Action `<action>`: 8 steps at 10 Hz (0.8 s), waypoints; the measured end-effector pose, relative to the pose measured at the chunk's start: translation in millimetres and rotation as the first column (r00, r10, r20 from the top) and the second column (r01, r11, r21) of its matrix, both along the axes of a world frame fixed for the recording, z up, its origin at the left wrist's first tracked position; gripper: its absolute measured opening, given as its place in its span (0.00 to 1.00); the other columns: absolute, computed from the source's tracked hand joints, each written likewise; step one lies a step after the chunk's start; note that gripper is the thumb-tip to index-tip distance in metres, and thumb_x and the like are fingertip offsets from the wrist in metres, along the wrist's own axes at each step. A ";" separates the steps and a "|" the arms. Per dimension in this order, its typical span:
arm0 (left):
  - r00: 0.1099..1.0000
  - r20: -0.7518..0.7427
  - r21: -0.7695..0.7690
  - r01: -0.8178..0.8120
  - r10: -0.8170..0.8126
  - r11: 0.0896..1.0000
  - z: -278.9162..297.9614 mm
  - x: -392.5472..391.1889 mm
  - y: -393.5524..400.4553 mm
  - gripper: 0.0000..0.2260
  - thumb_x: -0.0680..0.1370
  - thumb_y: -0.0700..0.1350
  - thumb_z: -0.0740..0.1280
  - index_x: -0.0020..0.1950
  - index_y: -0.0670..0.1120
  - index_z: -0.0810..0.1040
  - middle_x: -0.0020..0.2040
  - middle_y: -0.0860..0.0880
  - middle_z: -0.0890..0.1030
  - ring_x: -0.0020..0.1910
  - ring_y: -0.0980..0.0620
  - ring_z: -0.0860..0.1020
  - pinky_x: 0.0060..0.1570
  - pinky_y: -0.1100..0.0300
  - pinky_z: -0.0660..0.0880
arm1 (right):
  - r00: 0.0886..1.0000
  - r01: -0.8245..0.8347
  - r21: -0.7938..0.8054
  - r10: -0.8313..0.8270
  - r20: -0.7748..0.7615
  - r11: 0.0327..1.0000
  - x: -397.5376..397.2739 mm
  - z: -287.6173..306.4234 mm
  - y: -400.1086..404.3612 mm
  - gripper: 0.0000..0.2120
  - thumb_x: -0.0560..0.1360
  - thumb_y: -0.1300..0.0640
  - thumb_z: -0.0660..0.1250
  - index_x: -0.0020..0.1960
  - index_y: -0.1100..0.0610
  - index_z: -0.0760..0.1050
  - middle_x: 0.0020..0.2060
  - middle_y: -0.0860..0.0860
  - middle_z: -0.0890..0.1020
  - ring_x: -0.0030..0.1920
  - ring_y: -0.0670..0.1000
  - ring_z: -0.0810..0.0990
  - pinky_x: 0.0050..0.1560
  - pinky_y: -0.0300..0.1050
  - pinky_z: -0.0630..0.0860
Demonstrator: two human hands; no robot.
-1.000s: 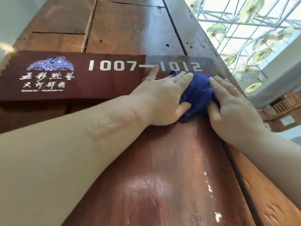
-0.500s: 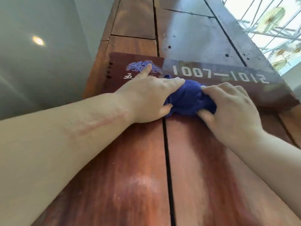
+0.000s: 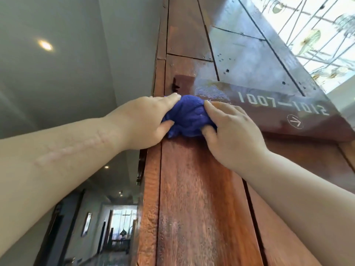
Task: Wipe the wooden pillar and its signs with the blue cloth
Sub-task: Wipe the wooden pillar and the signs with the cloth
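A tall reddish wooden pillar (image 3: pixel 199 198) rises in front of me. A dark brown sign (image 3: pixel 278 110) reading 1007—1012 is fixed across it. The bunched blue cloth (image 3: pixel 189 116) is pressed against the sign's left end, over its emblem and lettering. My left hand (image 3: pixel 146 121) holds the cloth's left side at the pillar's left edge, and my right hand (image 3: pixel 232 135) grips its right side. Most of the emblem is hidden by the cloth and hands.
A grey ceiling with a recessed light (image 3: pixel 45 45) lies to the left. A corridor (image 3: pixel 117 233) runs off at lower left. At upper right is a glass roof (image 3: pixel 322 35) with hanging umbrellas.
Both hands slid the cloth leftward along the sign, from over the numbers to the emblem at its left end. The numbers are now uncovered and the view has swung left.
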State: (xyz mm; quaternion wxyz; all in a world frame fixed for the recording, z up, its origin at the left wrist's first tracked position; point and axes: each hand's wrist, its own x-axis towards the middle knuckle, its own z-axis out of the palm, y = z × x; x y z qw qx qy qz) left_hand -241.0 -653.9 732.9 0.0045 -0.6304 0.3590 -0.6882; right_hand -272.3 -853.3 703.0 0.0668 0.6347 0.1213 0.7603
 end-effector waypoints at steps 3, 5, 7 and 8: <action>0.999 -0.023 -0.114 0.022 -0.025 0.993 32.3 -16.9 -1.9 0.10 0.77 0.49 0.61 0.57 0.51 0.75 0.42 0.50 0.81 0.40 0.48 0.77 0.39 0.56 0.71 | 0.966 -0.113 0.070 0.126 -0.224 0.991 -24.0 67.9 15.3 0.18 0.78 0.60 0.54 0.64 0.55 0.74 0.42 0.50 0.74 0.41 0.53 0.71 0.43 0.43 0.68; 0.989 -0.139 -0.211 0.024 -0.055 0.977 76.4 -14.0 -19.3 0.14 0.79 0.46 0.56 0.62 0.51 0.73 0.56 0.48 0.79 0.56 0.46 0.74 0.51 0.57 0.67 | 0.981 -0.110 0.072 0.119 -0.154 0.991 -8.3 111.1 12.3 0.14 0.78 0.58 0.54 0.59 0.56 0.75 0.43 0.52 0.76 0.43 0.55 0.75 0.42 0.45 0.68; 0.987 -0.106 -0.241 0.092 -0.120 0.966 99.5 -11.4 -31.6 0.10 0.73 0.50 0.55 0.38 0.46 0.70 0.44 0.47 0.69 0.40 0.46 0.70 0.37 0.55 0.66 | 0.983 -0.157 0.035 0.159 -0.094 0.987 3.1 138.6 1.3 0.16 0.73 0.61 0.56 0.59 0.55 0.74 0.56 0.56 0.80 0.55 0.60 0.77 0.49 0.46 0.71; 0.996 -0.016 -0.265 0.078 -0.085 0.961 108.9 -13.1 -46.8 0.11 0.76 0.46 0.57 0.57 0.47 0.70 0.53 0.46 0.68 0.48 0.44 0.72 0.48 0.55 0.67 | 0.922 -0.374 0.079 0.380 -0.074 0.924 0.0 144.2 -9.7 0.22 0.71 0.61 0.57 0.64 0.48 0.72 0.56 0.52 0.79 0.55 0.57 0.76 0.53 0.47 0.73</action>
